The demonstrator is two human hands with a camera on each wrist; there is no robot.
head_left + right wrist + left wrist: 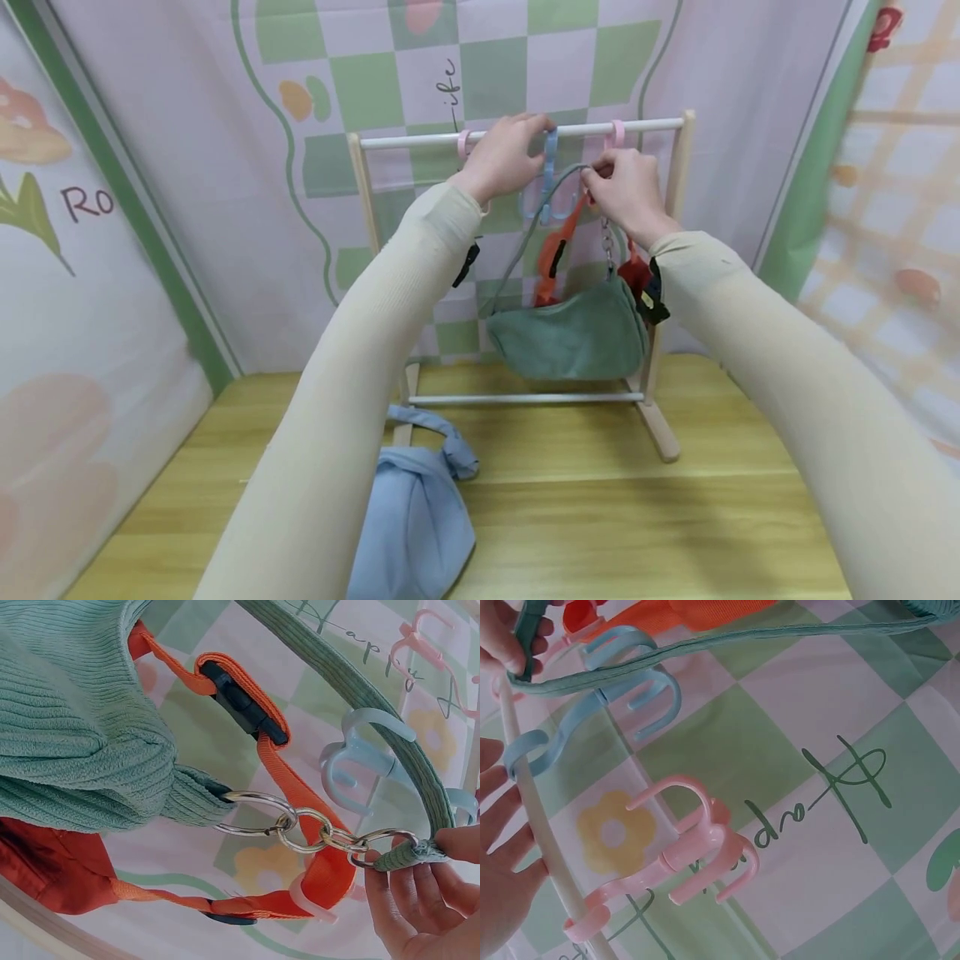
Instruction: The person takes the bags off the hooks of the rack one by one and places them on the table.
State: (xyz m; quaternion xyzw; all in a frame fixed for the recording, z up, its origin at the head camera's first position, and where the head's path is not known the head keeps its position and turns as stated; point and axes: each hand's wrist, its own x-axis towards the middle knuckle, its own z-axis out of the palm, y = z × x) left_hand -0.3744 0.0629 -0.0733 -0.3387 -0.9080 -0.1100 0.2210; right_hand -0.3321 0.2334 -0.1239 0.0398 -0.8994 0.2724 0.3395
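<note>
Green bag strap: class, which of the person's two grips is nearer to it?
Right. The right grip pinches the green strap by the silver chain; the left grip is at the white rail beside the blue hook, apart from the strap.

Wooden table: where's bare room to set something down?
The table is bare right of the blue bag, in front of the rack's lower bar, and right of the rack's right foot. It's crowded above, where the green bag overlaps the orange strap.
</note>
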